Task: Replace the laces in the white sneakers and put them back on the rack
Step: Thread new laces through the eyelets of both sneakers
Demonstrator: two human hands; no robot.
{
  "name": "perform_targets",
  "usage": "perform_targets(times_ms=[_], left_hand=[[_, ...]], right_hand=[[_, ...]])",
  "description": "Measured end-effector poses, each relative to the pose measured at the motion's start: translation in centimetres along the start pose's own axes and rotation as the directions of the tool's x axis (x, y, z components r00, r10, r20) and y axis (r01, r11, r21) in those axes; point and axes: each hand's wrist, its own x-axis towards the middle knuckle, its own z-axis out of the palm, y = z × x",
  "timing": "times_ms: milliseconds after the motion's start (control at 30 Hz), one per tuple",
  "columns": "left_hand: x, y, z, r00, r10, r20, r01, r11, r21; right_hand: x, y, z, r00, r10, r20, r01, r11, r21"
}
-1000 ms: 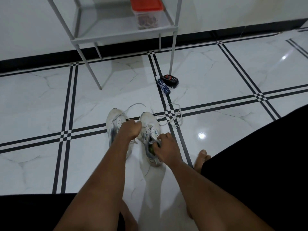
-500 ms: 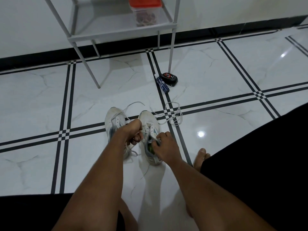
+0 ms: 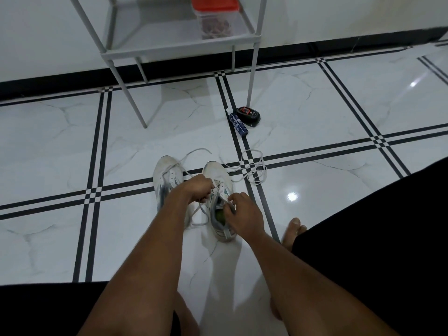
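Two white sneakers stand side by side on the tiled floor, toes pointing away from me. The left sneaker (image 3: 166, 175) is partly laced, its lace trailing ahead and beside it. Over the right sneaker (image 3: 218, 175), my left hand (image 3: 197, 190) pinches a white lace (image 3: 198, 213) that loops down between the shoes. My right hand (image 3: 244, 212) grips the collar and tongue of the right sneaker near its opening. A loose white lace (image 3: 252, 167) lies coiled on the floor to the right of the shoes. The grey metal rack (image 3: 169, 48) stands at the back against the wall.
A clear box with a red lid (image 3: 214, 16) sits on the rack's lower shelf. A blue tube (image 3: 238, 123) and a black round tin (image 3: 248, 115) lie by the rack's right front leg. My bare foot (image 3: 293, 232) rests right of the shoes.
My left hand has drawn back from the left sneaker toward the right one, pulling the lace so a loop now hangs between the shoes. My right hand stays on the right sneaker.
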Motion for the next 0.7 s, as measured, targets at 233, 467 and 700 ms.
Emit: perform_targets(times_ms=[233, 467, 700], left_hand=[[1.2, -0.8, 1.1, 0.887, 0.425, -0.183, -0.309, 0.839, 0.448], [0.9, -2.3, 3.5, 0.863, 0.482, -0.148, -0.279, 0.701, 0.657], [1.8, -3.2, 4.4, 0.819, 0.566, -0.100, -0.327, 0.602, 0.728]], right_hand=[[1.1, 0.2, -0.2, 0.989, 0.144, 0.034, -0.148, 0.972, 0.185], [2.4, 0.3, -0.4, 0.876, 0.411, 0.254, -0.483, 0.751, 0.451], [2.6, 0.2, -0.7, 0.840, 0.444, 0.311, -0.542, 0.693, 0.476]])
